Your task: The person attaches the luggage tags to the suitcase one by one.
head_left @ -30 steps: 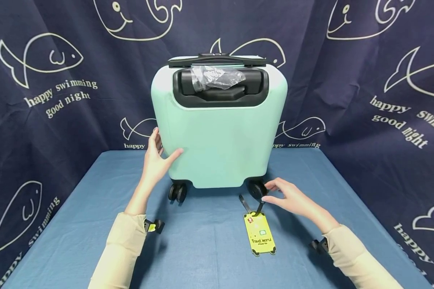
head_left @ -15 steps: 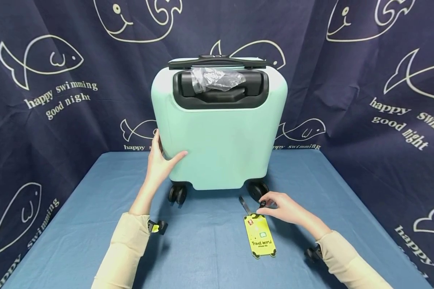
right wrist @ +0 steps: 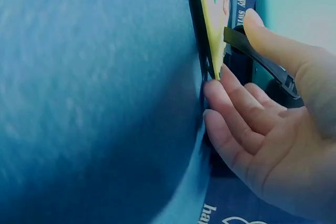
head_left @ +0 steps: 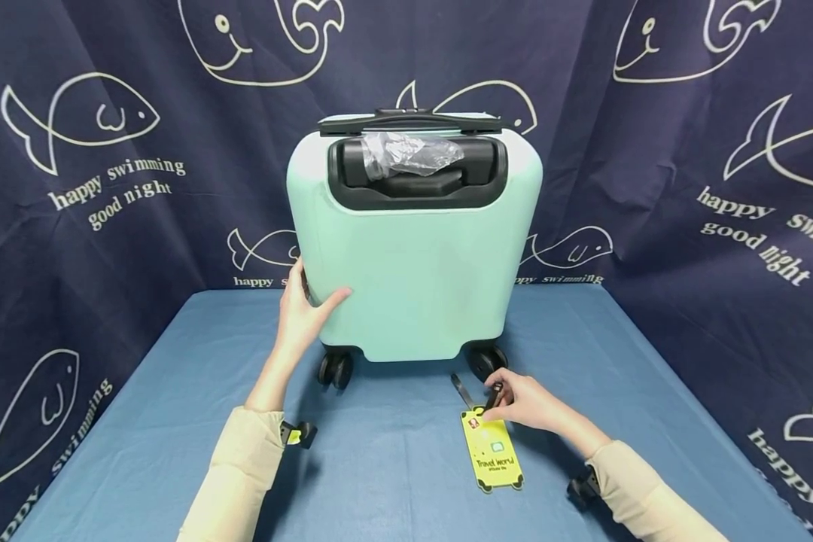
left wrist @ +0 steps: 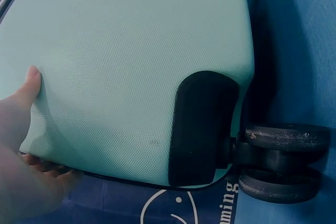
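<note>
By the suitcase (head_left: 413,278), left fingers (head_left: 294,280) gripping wide, right fingers (right wrist: 244,106) low, curled round strap (right wrist: 269,66)

- Our left arm (head_left: 235,474) reaches forward.
- Our left hand (head_left: 296,320) spreads its thumb (left wrist: 32,81) wide from the fingers (head_left: 293,284).
- Our right arm (head_left: 640,482) slants inward.
- Our right hand (head_left: 527,403) bends its fingers loosely, the thumb standing well apart.
</note>
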Action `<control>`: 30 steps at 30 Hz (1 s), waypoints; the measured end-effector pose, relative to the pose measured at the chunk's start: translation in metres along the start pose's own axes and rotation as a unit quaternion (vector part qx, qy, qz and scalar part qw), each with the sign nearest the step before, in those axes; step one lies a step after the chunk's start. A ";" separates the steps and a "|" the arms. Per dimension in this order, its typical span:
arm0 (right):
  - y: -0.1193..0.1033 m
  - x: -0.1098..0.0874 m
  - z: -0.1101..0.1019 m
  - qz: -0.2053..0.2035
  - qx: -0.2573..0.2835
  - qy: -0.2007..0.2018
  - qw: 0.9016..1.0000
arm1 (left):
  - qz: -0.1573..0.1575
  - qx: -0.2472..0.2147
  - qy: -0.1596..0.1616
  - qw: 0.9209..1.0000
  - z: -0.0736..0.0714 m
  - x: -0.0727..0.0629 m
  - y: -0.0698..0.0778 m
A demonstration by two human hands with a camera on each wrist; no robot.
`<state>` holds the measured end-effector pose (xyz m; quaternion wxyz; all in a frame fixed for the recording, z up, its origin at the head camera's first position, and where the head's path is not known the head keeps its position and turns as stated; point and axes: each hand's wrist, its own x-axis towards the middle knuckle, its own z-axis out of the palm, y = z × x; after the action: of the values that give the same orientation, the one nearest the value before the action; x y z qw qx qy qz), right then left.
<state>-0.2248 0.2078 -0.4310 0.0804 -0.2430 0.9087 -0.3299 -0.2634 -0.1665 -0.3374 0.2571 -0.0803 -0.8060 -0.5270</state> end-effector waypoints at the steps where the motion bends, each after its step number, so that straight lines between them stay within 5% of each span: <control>1: 0.001 0.000 0.001 0.004 0.001 0.001 1.000 | 0.000 -0.002 -0.002 1.000 0.000 0.000 0.000; 10: 0.003 0.001 0.009 0.047 0.045 -0.021 0.998 | -0.001 -0.023 -0.006 1.000 0.002 -0.001 0.000; 30: 0.002 0.004 0.016 0.038 0.031 -0.015 0.999 | -0.004 -0.032 0.001 0.999 0.003 -0.002 0.000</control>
<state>-0.2243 0.1983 -0.4441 0.1136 -0.2102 0.9056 -0.3506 -0.2629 -0.1635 -0.3397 0.2525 -0.0845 -0.7892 -0.5534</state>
